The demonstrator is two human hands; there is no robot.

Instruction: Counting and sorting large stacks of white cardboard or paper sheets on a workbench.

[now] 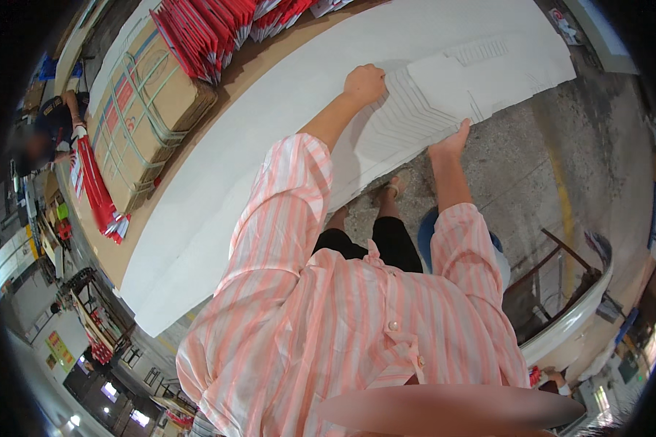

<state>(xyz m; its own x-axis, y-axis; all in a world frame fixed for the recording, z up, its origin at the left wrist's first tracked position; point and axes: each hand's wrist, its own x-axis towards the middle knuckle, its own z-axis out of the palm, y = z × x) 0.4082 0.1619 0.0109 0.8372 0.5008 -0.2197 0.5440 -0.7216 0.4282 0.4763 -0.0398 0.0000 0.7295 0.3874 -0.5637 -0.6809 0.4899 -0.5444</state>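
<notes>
A fanned stack of flat white die-cut sheets (423,102) lies on a long table covered in white (219,182). My left hand (364,83) rests on the stack's far left corner, fingers curled onto the sheets. At the table's near edge, my right hand (452,140) grips the stack's near edge, with the fingers hidden under the sheets. Both forearms come out of pink striped sleeves.
Strapped cardboard boxes (149,98) and bundles of red paper items (211,29) sit on the table's far side, with more red bundles (98,193) by another person (47,131). A blue stool (426,233) stands on the concrete floor (561,153) by my feet.
</notes>
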